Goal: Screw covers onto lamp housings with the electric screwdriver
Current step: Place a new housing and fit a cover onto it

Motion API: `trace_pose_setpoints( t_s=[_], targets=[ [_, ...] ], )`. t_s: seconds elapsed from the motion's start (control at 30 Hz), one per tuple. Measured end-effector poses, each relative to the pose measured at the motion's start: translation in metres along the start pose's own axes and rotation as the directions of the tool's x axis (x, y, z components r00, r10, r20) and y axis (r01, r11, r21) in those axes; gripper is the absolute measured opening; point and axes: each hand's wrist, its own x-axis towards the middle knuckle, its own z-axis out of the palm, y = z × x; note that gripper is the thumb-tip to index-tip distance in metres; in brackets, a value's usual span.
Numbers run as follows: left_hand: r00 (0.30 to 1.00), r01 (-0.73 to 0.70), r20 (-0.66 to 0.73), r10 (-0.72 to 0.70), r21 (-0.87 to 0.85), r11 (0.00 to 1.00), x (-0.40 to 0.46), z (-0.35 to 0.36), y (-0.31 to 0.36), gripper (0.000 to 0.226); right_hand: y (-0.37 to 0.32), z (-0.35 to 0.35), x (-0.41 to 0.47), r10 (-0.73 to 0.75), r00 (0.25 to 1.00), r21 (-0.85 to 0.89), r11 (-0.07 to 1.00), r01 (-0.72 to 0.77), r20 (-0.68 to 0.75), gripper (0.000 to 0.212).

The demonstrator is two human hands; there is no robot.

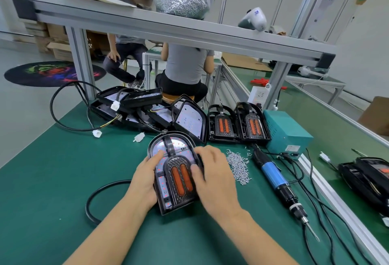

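The cover (pixel 179 177) is pressed onto the housing (pixel 162 208) mid-tabletop (pixel 52 170) by both hands, left (pixel 145 177) and right (pixel 212 172), fingers apparently flat, gripping nothing. It should be seated flush before the screwdriver (pixel 280 184) is fetched.

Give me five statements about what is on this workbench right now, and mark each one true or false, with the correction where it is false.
1. Both hands rest on the lamp housing with its cover in place. True: the left hand is at its left edge, the right hand on its right side.
2. The right hand holds the electric screwdriver. False: it lies on the green mat, right of the hands, untouched.
3. A loose pile of screws lies between the housing and the screwdriver. True.
4. The teal power box stands left of the housing. False: it stands to the right, further back.
5. Two lamps with orange lenses stand side by side behind the screws. True.
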Motion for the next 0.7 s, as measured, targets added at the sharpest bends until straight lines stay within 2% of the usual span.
trace_pose_setpoints(
  t_s=[0.03,0.1,0.17,0.23,0.3,0.37,0.43,0.47,0.53,0.6,0.7],
  targets=[
    [1.000,0.010,-0.006,-0.010,-0.027,1.000,0.001,-0.002,-0.001,0.047,0.006,-0.003,0.004,0.104,0.992,0.039,0.993,-0.107,0.075,0.040],
    [1.000,0.006,-0.002,-0.006,-0.050,0.999,0.002,-0.004,-0.001,0.040,0.015,-0.003,0.008,0.247,0.919,0.191,0.930,-0.314,0.307,0.044],
    [0.998,-0.058,-0.008,0.058,0.009,0.998,0.005,-0.005,-0.003,0.030,0.023,-0.001,0.010,0.238,0.885,0.288,0.884,-0.368,0.399,0.042],
    [0.983,-0.170,-0.041,0.180,0.192,0.967,0.008,-0.006,-0.005,0.032,0.030,-0.002,0.013,0.225,0.891,0.297,0.887,-0.355,0.395,0.047],
    [0.932,-0.299,-0.042,0.360,0.476,0.827,0.010,-0.009,-0.004,0.035,0.034,-0.001,0.015,0.230,0.888,0.286,0.889,-0.358,0.398,0.046],
    [0.874,-0.327,0.005,0.485,0.744,0.582,0.011,-0.015,-0.004,0.040,0.034,0.002,0.013,0.244,0.879,0.264,0.890,-0.371,0.410,0.044],
    [0.853,-0.290,0.075,0.517,0.891,0.349,0.010,-0.025,-0.005,0.045,0.033,0.003,0.006,0.252,0.871,0.244,0.894,-0.377,0.422,0.044],
    [0.852,-0.281,0.110,0.512,0.921,0.269,0.008,-0.029,-0.005,0.045,0.034,0.002,0.002,0.249,0.872,0.256,0.890,-0.378,0.421,0.044],
    [0.854,-0.304,0.174,0.491,0.932,0.199,0.004,-0.032,-0.006,0.042,0.037,-0.002,-0.002,0.245,0.873,0.291,0.875,-0.386,0.422,0.040],
    [0.848,-0.332,0.212,0.486,0.926,0.176,0.001,-0.033,-0.005,0.040,0.039,-0.006,-0.002,0.246,0.865,0.313,0.860,-0.403,0.438,0.037],
    [0.860,-0.308,0.198,0.470,0.936,0.170,-0.001,-0.037,-0.005,0.041,0.037,-0.007,-0.004,0.255,0.840,0.322,0.839,-0.439,0.480,0.035]
  ],
)
